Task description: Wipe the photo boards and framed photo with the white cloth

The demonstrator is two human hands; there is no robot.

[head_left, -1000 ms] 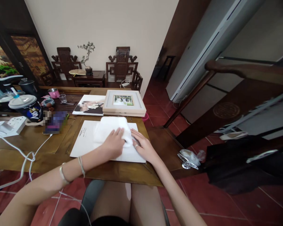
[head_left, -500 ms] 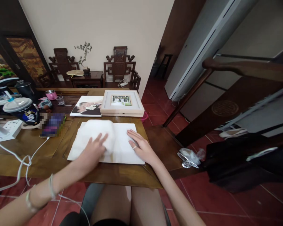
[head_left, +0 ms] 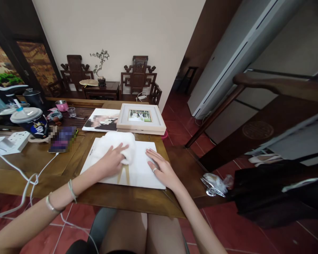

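Observation:
A flat white board (head_left: pixel 143 171) lies on the wooden table (head_left: pixel 137 201) in front of me. My left hand (head_left: pixel 110 162) presses a bunched white cloth (head_left: pixel 119 143) onto its upper left part, fingers spread over the cloth. My right hand (head_left: pixel 160 169), with a ring on one finger, lies flat on the board's right side and holds it down. Two thin tan strips (head_left: pixel 123 174) show on the board just below the cloth.
A pale framed photo (head_left: pixel 140 118) and a flat photo print (head_left: pixel 100 120) lie behind the board. To the left are a phone (head_left: pixel 62 138), a lidded cup (head_left: pixel 30 121), a white power strip (head_left: pixel 17 139) and cables (head_left: pixel 29 180). A dark bag (head_left: pixel 275 192) sits on the right.
My left hand slid the cloth from the board's right part to the left, then back toward the middle. The right hand stayed flat on the right side.

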